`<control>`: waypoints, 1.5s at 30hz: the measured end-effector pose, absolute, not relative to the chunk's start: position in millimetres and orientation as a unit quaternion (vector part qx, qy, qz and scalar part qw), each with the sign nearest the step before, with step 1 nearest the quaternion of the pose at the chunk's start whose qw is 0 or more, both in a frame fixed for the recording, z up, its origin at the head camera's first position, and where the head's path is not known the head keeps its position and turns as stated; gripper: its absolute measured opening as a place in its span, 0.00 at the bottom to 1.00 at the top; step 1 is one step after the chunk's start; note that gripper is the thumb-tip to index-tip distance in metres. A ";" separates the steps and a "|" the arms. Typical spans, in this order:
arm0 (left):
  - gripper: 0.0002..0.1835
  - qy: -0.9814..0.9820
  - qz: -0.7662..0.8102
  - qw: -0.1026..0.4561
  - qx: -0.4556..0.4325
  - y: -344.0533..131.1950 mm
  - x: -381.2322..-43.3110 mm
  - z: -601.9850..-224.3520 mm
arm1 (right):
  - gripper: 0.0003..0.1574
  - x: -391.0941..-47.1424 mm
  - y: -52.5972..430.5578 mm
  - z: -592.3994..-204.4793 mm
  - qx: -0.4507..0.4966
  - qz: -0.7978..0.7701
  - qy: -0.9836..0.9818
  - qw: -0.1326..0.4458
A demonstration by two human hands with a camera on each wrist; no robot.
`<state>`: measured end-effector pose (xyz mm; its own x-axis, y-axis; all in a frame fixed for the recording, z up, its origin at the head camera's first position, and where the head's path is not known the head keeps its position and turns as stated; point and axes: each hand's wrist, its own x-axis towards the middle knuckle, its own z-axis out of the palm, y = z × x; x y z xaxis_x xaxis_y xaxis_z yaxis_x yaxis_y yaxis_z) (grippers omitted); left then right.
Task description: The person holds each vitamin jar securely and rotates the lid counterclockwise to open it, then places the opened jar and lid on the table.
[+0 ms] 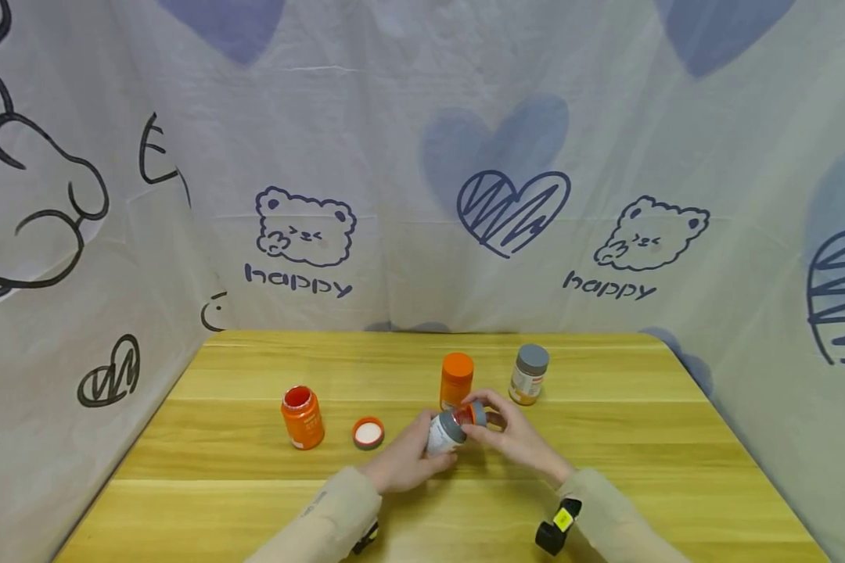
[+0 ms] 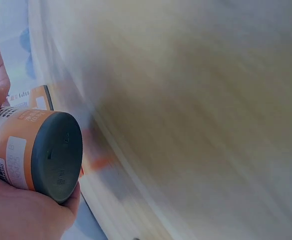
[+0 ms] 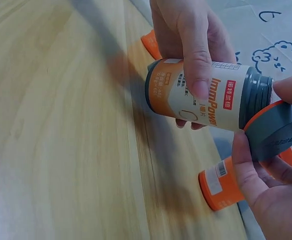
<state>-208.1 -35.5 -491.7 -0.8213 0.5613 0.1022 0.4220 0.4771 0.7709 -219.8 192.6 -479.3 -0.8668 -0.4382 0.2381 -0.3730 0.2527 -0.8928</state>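
Wooden table [image 1: 605,438] enclosed by printed cloth walls [image 1: 408,156] bearing bears, hearts and the word "happy". At centre, a white-and-orange bottle [image 1: 440,435] is held on its side above the table, its grey neck pointing toward the right hand. Left hand [image 1: 401,457]: fingers curled round the bottle's body, thumb [image 3: 195,55] pressed across the label, as the right wrist view shows; the left wrist view shows the bottle's dark grey base [image 2: 57,156] lying against the palm. Right hand [image 1: 514,434]: fingertips pinch a grey cap [image 3: 275,135] with an orange rim, held just at the bottle's threaded neck [image 3: 255,100], tilted; the cap is off the threads but close beside them.

Just beyond the right fingers stands a capped orange bottle [image 1: 456,378]. Further out on the same side, a bottle with a grey cap [image 1: 530,374] stands upright, apart from the hands. To the outside of the left fingers, an orange lid [image 1: 368,432] lies with its white inside upward, and beyond it an open orange bottle [image 1: 302,417] stands upright. Both forearms wear beige sleeves [image 1: 324,516]; a black strap with a yellow tag [image 1: 558,527] sits at the right wrist.
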 end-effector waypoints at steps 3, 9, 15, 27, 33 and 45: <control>0.32 0.854 0.426 0.086 0.286 -39.6 -206.5 -490.7 | 0.22 -218.8 190.7 -479.7 -0.252 -0.568 0.783 0.033; 0.31 0.853 0.430 0.082 0.284 -47.6 -203.8 -490.6 | 0.26 -216.5 185.3 -480.3 -0.251 -0.592 0.765 0.031; 0.30 0.856 0.432 0.088 0.270 -55.7 -201.8 -492.2 | 0.29 -215.2 179.6 -480.2 -0.249 -0.604 0.757 0.028; 0.33 0.853 0.451 0.092 0.246 -79.8 -190.6 -485.8 | 0.35 -213.8 168.0 -481.6 -0.248 -0.621 0.740 0.066; 0.32 0.852 0.459 0.093 0.235 -94.8 -184.1 -486.8 | 0.38 -212.7 158.1 -484.4 -0.236 -0.632 0.731 0.106; 0.33 0.852 0.467 0.105 0.212 -131.0 -171.8 -478.7 | 0.41 -209.9 129.6 -488.8 -0.275 -0.632 0.711 0.139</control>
